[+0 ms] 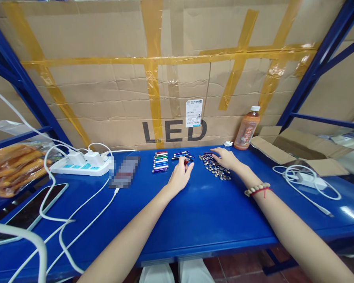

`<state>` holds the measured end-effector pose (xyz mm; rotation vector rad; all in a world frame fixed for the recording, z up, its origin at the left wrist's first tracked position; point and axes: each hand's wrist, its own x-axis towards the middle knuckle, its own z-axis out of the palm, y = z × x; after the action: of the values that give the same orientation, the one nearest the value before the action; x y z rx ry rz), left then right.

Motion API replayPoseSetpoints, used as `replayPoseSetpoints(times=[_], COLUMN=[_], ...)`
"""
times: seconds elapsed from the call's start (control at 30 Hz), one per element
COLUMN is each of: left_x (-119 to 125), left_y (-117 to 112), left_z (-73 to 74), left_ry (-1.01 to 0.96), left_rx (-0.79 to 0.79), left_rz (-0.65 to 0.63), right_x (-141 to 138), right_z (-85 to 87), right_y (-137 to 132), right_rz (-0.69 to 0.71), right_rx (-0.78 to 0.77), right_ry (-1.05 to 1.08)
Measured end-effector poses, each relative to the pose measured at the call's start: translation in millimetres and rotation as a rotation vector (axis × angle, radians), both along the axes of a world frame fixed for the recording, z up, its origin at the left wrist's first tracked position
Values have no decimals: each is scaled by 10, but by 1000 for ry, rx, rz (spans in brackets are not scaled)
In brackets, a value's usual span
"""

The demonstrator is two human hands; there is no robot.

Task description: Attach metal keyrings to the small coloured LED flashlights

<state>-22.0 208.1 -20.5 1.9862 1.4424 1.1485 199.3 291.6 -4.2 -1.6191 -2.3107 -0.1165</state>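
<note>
My left hand (180,175) is closed, its fingers curled round what looks like a small dark red flashlight (189,160), mostly hidden by the fingers. Just beyond it lie several loose mini flashlights (181,154), blue and dark. To its left, a neat column of short metal flashlights (160,162) in red, green, blue and purple rests on the blue table (212,212). My right hand (226,159) reaches flat over a pile of small silver-ended metal parts (216,169), fingers stretched out and touching its far side.
A white power strip (82,167) with cables and two phones, one phone dark-screened (29,212), occupy the left. At the right are a drink bottle (247,129), an open cardboard box (301,151) and a coiled white cable (311,182). A large taped carton (115,98) stands behind.
</note>
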Motion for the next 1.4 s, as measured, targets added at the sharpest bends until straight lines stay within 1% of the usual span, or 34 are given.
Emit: replayPoseSetpoints(times=[0.07,0.13,0.2,0.3,0.47,0.53,0.63,0.73,0.83,0.9,1.13,1.27,1.4], left_x=[1,1,1,-1,-2,-2,-2,-1,1,3,5,5,6], left_y=[4,-1,-12,-26,-26,-26,-32,-35,-28,-20,-23,-35,-24], left_z=[-11,-9,2,19,21,22,30,35,29,21,23,40,28], left_ry=[-5,-12,-17,-13,-7,-12,-11,1,5,2,30,14,-2], left_rx=[13,22,21,10,2,0,-4,0,1,0,19,17,23], left_rz=[5,10,6,-4,-2,-4,-3,7,15,16,25,20,11], right_x=[-8,-9,-7,-8,-29,-41,-57,-78,-107,-126,-133,-115,-119], right_z=[-75,-92,-58,24,72,65,55,59,79,97,99,104,152], right_y=[34,36,12,-38,-73,-73,-72,-84,-113,-132,-125,-129,-172], right_rz=[24,26,-4,-89,-187,-195,-170,-157,-184,-203,-242,-246,-231], right_rx=[-31,-52,-56,-52,-71,-85,-96,-71,-38,-29,-95,-70,-50], right_ry=[-23,-40,-58,-71,-8,22,56,8,-66,-72,71,138,182])
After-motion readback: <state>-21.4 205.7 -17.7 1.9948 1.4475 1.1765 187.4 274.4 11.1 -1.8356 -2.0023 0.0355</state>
